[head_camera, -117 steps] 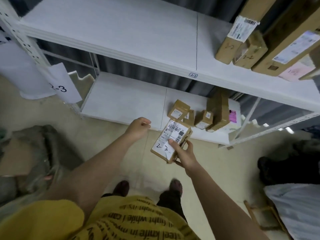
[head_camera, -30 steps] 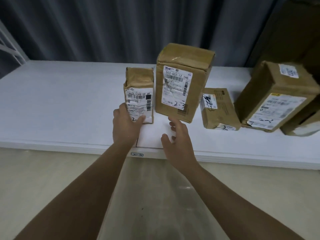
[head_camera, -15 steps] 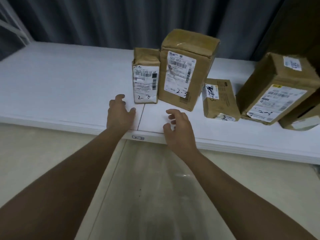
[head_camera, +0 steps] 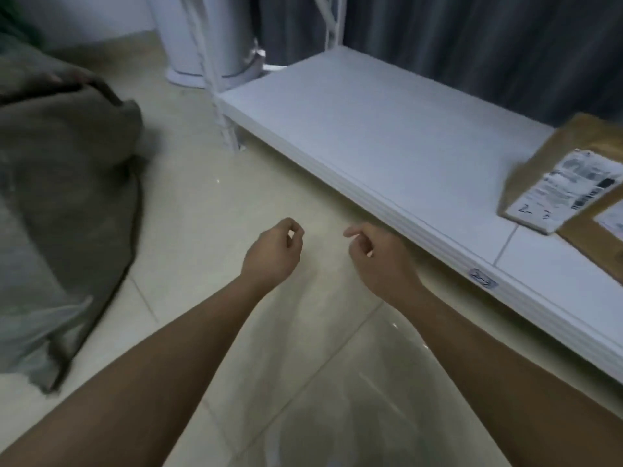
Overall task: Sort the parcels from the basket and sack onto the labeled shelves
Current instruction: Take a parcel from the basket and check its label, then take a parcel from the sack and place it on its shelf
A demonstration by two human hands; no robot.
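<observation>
Parcel [head_camera: 559,187] on shelf [head_camera: 387,129], hands free

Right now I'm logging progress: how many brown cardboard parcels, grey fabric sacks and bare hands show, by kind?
Brown cardboard parcels: 2, the second cut off by the frame edge, both on the white shelf
Grey fabric sack: 1
Bare hands: 2, left hand, right hand, both holding nothing
Total: 5

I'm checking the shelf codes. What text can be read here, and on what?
"2-3": handwritten on the white label of the brown parcel.
Printed lines and barcode on that label: too blurred to read.
Small tag on the shelf front edge: handwritten, too blurred to read.
</observation>
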